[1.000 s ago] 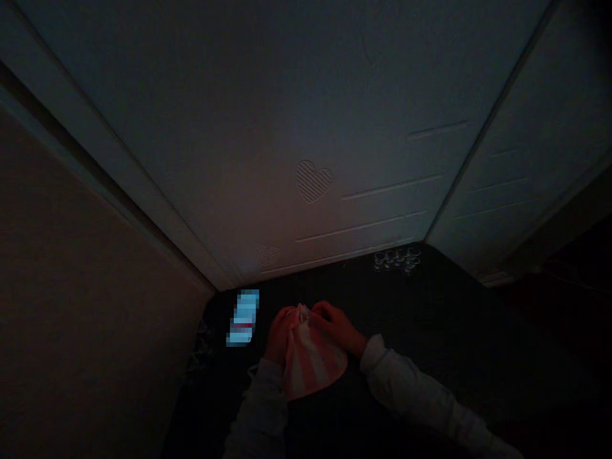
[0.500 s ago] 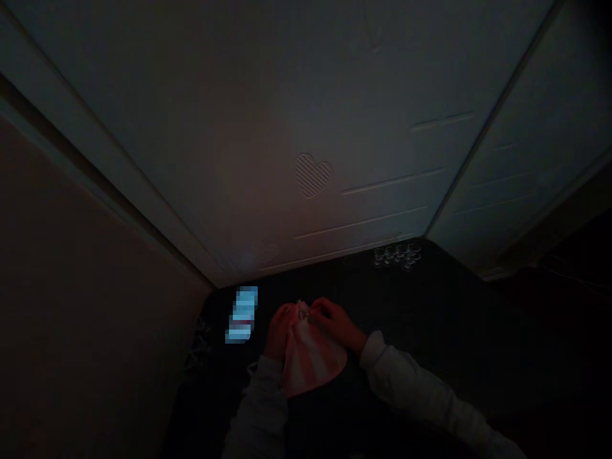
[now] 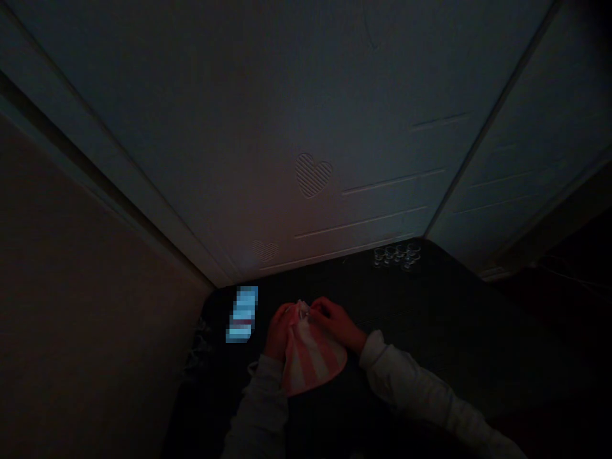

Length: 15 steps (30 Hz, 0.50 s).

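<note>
In very dim light, a pink-and-white striped cloth pouch point(image 3: 313, 360) lies on a dark table point(image 3: 430, 319) in front of me. My left hand point(image 3: 277, 331) grips the left side of its gathered top, fingers curled. My right hand point(image 3: 337, 324) pinches the top from the right, fingers closed on the fabric. Both sleeves are light-coloured.
A lit phone screen point(image 3: 243, 314) lies to the left of my hands. Several small clear glass pieces point(image 3: 396, 255) sit at the table's far edge. A white panelled wall with a heart relief point(image 3: 313, 174) rises behind the table. A beige wall point(image 3: 71, 306) stands at left.
Almost nothing has moved; my hands stay closed on the top of the pouch, and the view has shifted very slightly.
</note>
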Available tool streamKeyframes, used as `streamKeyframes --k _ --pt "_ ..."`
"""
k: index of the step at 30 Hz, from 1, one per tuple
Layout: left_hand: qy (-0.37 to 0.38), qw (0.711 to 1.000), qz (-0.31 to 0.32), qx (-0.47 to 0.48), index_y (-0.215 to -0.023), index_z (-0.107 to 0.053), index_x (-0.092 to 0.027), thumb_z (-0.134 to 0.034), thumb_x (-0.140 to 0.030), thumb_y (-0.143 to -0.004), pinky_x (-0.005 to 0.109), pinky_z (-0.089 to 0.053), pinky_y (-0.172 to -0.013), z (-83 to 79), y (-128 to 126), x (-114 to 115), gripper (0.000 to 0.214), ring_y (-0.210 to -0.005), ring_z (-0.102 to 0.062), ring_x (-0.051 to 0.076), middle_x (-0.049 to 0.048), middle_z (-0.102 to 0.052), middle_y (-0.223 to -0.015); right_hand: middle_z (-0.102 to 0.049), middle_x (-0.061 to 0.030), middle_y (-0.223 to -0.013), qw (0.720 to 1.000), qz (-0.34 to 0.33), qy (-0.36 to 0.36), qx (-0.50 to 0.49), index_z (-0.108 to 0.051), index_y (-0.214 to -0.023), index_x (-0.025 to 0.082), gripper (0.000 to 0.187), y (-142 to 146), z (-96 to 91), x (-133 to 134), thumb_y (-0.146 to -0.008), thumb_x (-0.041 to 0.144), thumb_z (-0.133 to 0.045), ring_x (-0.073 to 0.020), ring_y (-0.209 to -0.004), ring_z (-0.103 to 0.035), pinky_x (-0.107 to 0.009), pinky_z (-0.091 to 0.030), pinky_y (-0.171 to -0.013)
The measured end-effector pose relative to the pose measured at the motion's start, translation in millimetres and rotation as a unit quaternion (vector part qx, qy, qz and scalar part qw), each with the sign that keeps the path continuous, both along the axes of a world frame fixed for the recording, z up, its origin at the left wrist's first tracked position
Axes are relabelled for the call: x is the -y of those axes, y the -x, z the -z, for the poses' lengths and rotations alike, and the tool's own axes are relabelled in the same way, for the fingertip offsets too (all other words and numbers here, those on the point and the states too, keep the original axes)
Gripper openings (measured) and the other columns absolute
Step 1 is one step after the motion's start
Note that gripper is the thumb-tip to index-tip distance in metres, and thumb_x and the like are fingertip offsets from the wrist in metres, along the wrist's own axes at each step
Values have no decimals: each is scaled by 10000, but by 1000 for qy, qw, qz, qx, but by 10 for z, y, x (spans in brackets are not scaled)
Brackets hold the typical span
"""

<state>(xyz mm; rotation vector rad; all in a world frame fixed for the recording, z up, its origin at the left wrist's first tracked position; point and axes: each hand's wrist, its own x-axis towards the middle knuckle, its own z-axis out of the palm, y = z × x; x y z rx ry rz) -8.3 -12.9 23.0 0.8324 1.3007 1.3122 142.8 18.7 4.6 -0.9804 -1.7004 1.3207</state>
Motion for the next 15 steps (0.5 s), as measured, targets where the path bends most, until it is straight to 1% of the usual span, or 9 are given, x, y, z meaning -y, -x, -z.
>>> streamKeyframes --k 5,10,15 --pt "-9 1000 9 -17 -722 -564 -158 -557 -433 -646 242 -403 -599 -31 -4 10 286 -657 -532 140 11 -588 -688 -539 4 -712 1000 3 -1 9 -525 -868 166 247 -2 12 -5 -764 388 -497 -112 -651 -487 -224 -383 -589" --pt "-15 999 10 -41 -701 -584 -162 -579 -416 -620 262 -407 -641 -77 -1 7 266 -706 -546 166 30 -606 -707 -543 7 -721 1000 2 -3 13 -523 -879 167 245 1 43 -12 -763 382 -501 -108 -651 -487 -219 -382 -590" --pt "-20 999 8 -45 -716 -591 -157 -566 -417 -635 271 -406 -663 -45 6 -3 273 -717 -550 169 30 -607 -711 -543 4 -728 1000 3 -1 15 -522 -869 168 237 3 28 -8 -769 381 -496 -107 -655 -488 -219 -386 -599"
